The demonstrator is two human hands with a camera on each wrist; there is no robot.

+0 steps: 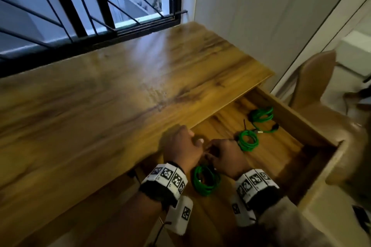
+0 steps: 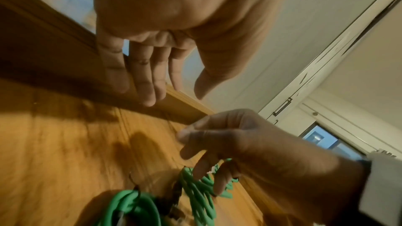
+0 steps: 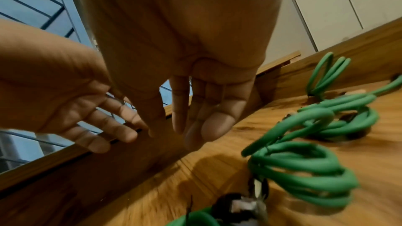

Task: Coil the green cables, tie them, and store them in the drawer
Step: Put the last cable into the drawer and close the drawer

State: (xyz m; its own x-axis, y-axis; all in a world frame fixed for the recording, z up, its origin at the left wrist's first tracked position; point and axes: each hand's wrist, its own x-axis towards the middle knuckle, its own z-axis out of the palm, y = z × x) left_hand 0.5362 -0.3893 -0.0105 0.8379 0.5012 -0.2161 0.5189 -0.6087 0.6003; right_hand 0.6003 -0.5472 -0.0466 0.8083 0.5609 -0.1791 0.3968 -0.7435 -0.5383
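Three coiled green cables lie in the open wooden drawer (image 1: 301, 120): a far coil (image 1: 262, 115), a middle coil (image 1: 248, 140) and a near coil (image 1: 205, 179). My left hand (image 1: 181, 142) is at the front edge of the desk top (image 1: 120, 96), fingers straight and touching that edge (image 2: 141, 78). My right hand (image 1: 222, 155) hovers over the drawer between the middle and near coils, fingers relaxed (image 3: 206, 109) and holding nothing. The right wrist view shows the coils (image 3: 304, 169) to its right, each bound with a thin dark tie.
A barred window (image 1: 80, 6) runs behind the desk. A brown chair (image 1: 317, 78) stands just right of the drawer, beside a pale wall and white doors (image 2: 326, 75). The drawer's front panel (image 1: 331, 166) juts toward me.
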